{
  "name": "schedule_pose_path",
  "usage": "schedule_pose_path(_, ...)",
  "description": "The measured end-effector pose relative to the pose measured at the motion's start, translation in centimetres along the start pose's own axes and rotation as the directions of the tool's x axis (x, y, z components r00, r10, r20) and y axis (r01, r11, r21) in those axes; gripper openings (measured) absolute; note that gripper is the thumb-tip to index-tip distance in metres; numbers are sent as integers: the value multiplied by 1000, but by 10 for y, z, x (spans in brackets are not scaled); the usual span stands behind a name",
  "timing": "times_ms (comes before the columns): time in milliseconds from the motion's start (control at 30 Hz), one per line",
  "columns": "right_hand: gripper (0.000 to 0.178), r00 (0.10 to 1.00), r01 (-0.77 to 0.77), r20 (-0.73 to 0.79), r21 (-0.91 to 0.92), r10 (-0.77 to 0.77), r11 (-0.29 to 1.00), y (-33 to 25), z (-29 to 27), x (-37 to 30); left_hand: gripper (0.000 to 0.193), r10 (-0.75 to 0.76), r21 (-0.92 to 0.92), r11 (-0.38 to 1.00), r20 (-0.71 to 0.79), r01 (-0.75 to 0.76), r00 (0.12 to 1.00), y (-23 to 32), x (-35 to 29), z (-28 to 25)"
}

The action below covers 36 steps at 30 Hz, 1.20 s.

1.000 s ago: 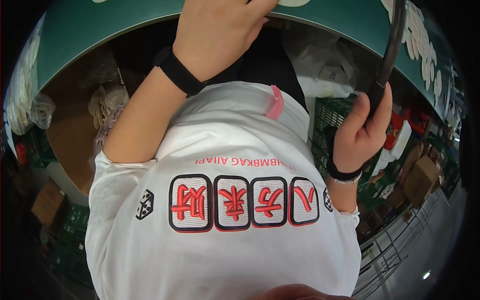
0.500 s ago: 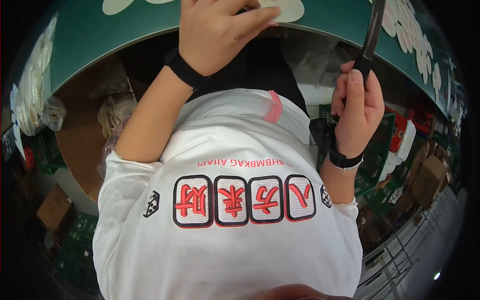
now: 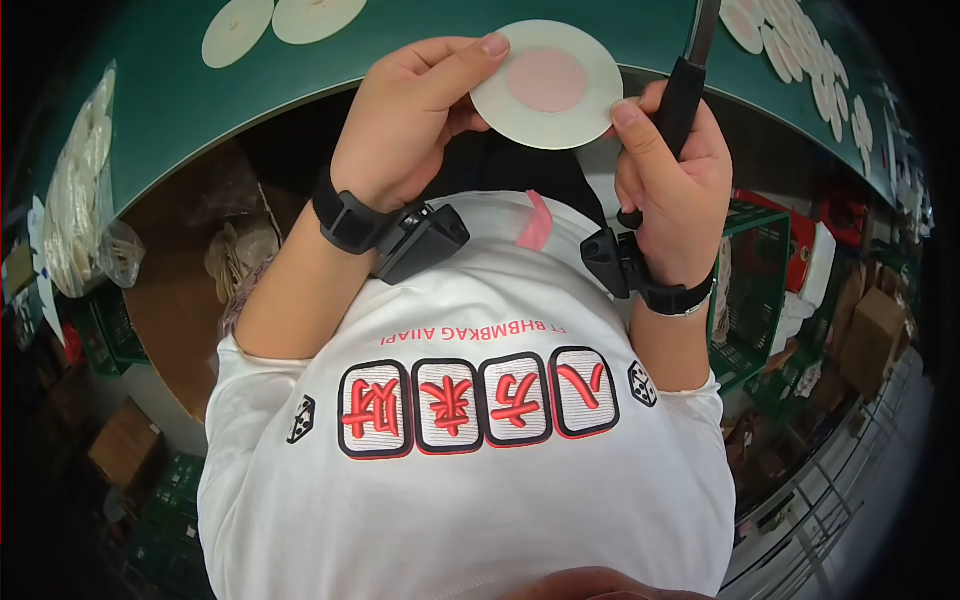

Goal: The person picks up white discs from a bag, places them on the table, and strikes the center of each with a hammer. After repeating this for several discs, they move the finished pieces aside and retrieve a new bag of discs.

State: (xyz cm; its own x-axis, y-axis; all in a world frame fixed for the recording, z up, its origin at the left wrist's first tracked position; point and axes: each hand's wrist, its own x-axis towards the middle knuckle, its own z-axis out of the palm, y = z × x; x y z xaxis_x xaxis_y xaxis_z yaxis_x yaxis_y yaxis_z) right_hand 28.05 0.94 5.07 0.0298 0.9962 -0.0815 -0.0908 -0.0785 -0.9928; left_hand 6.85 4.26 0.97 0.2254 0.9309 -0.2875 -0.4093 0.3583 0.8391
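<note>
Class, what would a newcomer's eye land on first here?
First, the white disc with a pink centre, held between the left hand and right hand by the green table. Next, the black-handled tool in the right hand, then the white shirt with red lettering filling the lower middle.

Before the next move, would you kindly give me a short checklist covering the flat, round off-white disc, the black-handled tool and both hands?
1. Left hand on the flat, round off-white disc: ok, thumb across its left edge.
2. Right hand supporting the disc: ok, thumb at its right edge.
3. Long dark tool with a black handle secured: ok, handle held in the right hand.
4. Pale pink round centre uncovered: ok, no fingers over it.
5. Disc's underside checked: cannot tell, it faces away.
6. Tool's far end in view: not ok, the upper picture edge cuts it off.
</note>
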Motion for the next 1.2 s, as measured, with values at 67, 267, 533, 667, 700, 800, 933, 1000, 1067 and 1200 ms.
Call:
schedule_pose_path(67, 17, 1000, 5, -3, 26, -5, 1000, 1, 1, 0, 34, -22, -27, 999, -7, 22, 1000, -5, 1, -1)
schedule_pose_path(267, 16, 1000, -18, 22, 42, 17, 999, 2, -2, 1, 32, -107, -68, 992, 27, 109, 994, -10, 4, -2)
schedule_pose_path(533, 15, 999, -9, -38, 29, 10, 1000, -2, -13, 7, 32, -120, -52, 990, 156, 130, 980, -1, 11, 16)
schedule_pose_path(667, 14, 994, 3, -107, 40, 1, 999, -23, -33, 20, 36, -48, 7, 999, 174, 47, 984, 20, 11, 39)
schedule_pose_path(700, 14, 990, -2, -138, 43, 8, 999, -25, -39, 26, 38, -15, 22, 1000, 160, 12, 987, 24, 11, 42)
schedule_pose_path(800, 15, 958, 73, -276, -31, -79, 997, -44, -65, 58, 40, 70, 117, 989, 162, -90, 984, 35, 4, 39)
schedule_pose_path(933, 16, 822, 261, -469, -193, -323, 946, -68, -127, 140, 40, 121, 237, 959, 153, -155, 981, 56, -14, 38)
schedule_pose_path(1000, 16, 798, 217, -517, -231, -308, 949, -71, -135, 162, 39, 138, 271, 947, 139, -171, 981, 58, -17, 28)
schedule_pose_path(1067, 16, 817, 189, -498, -247, -292, 950, -59, -130, 158, 39, 169, 357, 910, 144, -211, 975, 61, -20, 16)
schedule_pose_path(1200, 17, 895, 107, -388, -285, -217, 952, -37, -120, 128, 40, 338, 731, 603, 128, -319, 932, 81, -18, 12)
